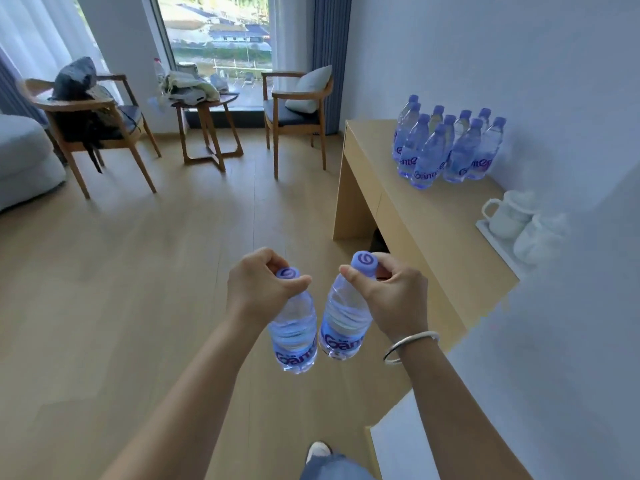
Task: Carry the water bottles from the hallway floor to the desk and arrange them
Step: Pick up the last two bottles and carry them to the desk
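So we've got our left hand [263,285] pinching one water bottle [294,336] by the neck and our right hand [388,292] gripping another bottle [343,323], both full and capped, carried above the floor. Looks pretty far along: a cluster of bottles [446,147] already stands on the desk [415,216] ahead, these two left to place.
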The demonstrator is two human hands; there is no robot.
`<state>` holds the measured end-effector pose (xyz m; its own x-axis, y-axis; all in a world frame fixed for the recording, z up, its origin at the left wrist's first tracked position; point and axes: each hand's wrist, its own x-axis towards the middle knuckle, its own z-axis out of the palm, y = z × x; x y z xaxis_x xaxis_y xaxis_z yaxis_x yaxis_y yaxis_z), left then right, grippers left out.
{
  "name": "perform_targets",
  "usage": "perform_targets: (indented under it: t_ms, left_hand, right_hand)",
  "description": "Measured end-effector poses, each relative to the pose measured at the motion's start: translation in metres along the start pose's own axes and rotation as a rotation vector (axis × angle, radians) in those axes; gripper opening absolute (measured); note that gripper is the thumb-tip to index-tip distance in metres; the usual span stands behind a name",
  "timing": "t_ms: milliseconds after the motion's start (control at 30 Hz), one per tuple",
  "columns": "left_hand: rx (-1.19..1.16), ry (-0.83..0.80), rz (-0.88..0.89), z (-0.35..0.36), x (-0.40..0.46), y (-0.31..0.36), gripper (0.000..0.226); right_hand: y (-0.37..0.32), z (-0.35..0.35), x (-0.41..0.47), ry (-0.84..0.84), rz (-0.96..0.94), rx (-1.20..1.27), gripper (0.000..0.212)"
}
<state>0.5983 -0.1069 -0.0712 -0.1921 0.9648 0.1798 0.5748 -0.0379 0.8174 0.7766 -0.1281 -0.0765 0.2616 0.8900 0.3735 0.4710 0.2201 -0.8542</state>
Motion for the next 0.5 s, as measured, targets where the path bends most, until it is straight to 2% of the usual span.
perform_targets:
  t_ms: [100, 167, 300, 500]
  left_hand:
    - [0.009, 0.044, 0.059, 0.013, 0.049, 0.012, 0.032]
    - [-0.003, 0.071, 0.069, 0.037, 0.115, 0.014, 0.032]
    - [-0.055, 0.12, 0.142, 0.045, 0.152, 0.022, 0.034]
    - [-0.109, -0.006, 0.102, 0.086, 0.261, 0.01, 0.034]
  right_hand:
    - [0.005, 0.012, 0.047, 0.006, -0.012, -0.024, 0.021]
    - [0.025, 0.032, 0.108, 0.039, 0.022, -0.044, 0.023]
    - [0.036, 0.035, 0.139, 0.056, 0.041, -0.055, 0.023]
    - [0.068, 0.073, 0.224, 0.143, 0.133, -0.157, 0.027]
